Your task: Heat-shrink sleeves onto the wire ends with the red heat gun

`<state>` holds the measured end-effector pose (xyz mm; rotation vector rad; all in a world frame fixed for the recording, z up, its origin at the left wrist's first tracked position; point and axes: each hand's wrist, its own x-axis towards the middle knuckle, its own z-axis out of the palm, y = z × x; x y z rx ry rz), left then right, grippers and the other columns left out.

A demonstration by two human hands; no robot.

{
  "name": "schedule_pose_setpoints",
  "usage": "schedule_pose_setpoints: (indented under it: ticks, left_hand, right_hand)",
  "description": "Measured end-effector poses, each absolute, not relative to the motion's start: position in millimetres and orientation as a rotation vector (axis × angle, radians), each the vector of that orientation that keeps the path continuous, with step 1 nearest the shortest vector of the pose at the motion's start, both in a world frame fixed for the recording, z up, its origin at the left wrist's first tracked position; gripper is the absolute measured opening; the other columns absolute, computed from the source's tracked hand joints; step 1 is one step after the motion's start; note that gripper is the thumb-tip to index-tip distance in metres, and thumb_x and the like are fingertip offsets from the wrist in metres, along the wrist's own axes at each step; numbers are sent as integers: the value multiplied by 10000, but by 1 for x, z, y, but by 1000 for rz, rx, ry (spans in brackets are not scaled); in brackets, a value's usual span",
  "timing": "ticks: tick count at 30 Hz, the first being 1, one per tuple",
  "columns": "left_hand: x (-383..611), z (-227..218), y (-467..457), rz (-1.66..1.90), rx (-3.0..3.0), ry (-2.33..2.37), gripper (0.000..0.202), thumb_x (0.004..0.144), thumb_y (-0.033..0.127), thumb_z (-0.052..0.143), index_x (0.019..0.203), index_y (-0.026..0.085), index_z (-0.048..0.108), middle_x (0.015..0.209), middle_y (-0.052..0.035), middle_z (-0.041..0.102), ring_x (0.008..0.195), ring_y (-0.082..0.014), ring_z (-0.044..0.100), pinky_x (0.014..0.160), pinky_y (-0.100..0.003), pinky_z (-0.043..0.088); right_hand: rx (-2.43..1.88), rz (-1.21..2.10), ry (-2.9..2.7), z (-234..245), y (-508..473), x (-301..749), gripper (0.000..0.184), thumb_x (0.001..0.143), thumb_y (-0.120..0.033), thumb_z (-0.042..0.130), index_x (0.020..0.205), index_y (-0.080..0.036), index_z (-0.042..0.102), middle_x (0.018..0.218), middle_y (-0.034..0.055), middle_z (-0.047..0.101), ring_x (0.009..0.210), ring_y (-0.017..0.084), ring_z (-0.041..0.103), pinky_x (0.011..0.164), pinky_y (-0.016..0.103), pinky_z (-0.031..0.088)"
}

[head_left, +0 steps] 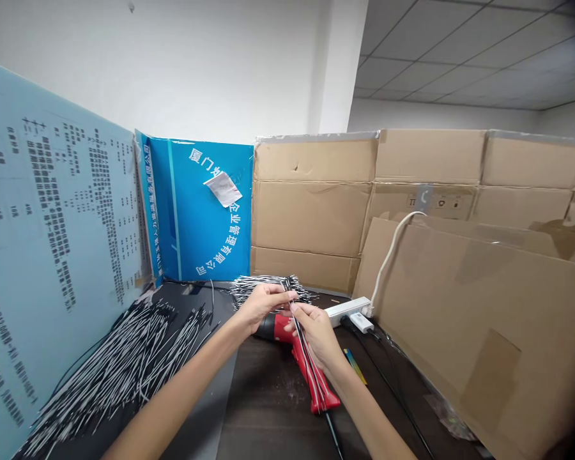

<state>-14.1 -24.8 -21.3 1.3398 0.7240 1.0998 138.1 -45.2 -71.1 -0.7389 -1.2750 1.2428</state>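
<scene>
My left hand (263,306) and my right hand (316,333) meet over the desk, fingertips close together. Both pinch a thin bundle of black-and-white wires (303,358), which runs down from the fingers across a red cordless drill (315,377). The drill lies on the dark desktop (268,415), its black nose toward my left hand and partly hidden under my wrists. Behind my hands fans a spray of similar wires (263,287). A much larger heap of the wires (119,374) lies to the left.
A white power strip (347,311) with a plugged-in white adapter (361,321) sits to the right, near a black cable and a coloured pen (354,365). Cardboard sheets (479,332) wall the right and back. Printed blue boards (196,211) stand at the left.
</scene>
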Motion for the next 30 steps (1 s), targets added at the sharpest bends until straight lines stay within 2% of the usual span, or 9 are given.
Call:
schedule_pose_setpoints:
  ticks: [4,6,9,15,20,27,30]
  left_hand:
    - [-15,-18,-27,1131,1344,703,332,712,428,843,784,142,690,846,-60,698,743,-155,628,719,-277,477]
    - [-16,-17,-27,1153,1367,732,337,714,444,833,768,144,689,907,-78,711,811,-178,645,752,-281,488]
    - [-19,-18,-25,1174,1443,781,354,718,469,816,701,149,666,891,-80,716,844,-195,652,753,-274,488]
    - [-23,-20,-20,1116,1548,817,335,728,466,805,760,144,719,781,-76,718,753,-193,655,742,-295,483]
    - [-24,-17,-20,1130,1633,846,321,739,464,784,723,146,754,742,-87,726,736,-211,653,740,-316,484]
    - [-20,-16,-25,1182,1560,830,327,690,450,823,703,159,673,698,-31,674,673,-162,607,682,-276,448]
    - [-18,-15,-27,1197,1551,834,347,701,458,815,653,160,643,677,-38,676,665,-165,605,693,-287,450]
  right_hand:
    - [-720,1268,-1262,-69,-47,138,414,828,-546,716,961,-159,782,884,106,771,579,151,640,526,238,443]
    - [-731,1274,-1248,-68,-48,138,427,815,-556,724,959,-157,780,886,110,769,581,157,640,529,245,449]
    - [-749,1284,-1226,-68,-48,137,444,783,-575,745,940,-161,779,883,113,769,587,167,648,530,253,459]
    - [-740,1285,-1193,-70,-46,137,431,776,-564,759,947,-168,779,894,104,770,590,156,650,526,240,451]
    - [-754,1262,-1206,-71,-45,138,438,796,-560,743,968,-158,773,893,111,768,608,161,651,545,244,465]
    - [-772,1249,-1227,-71,-46,135,472,768,-593,747,954,-161,773,896,113,768,585,166,646,520,251,468]
    - [-770,1247,-1220,-71,-46,135,443,768,-580,753,933,-169,775,871,102,769,573,156,639,510,242,450]
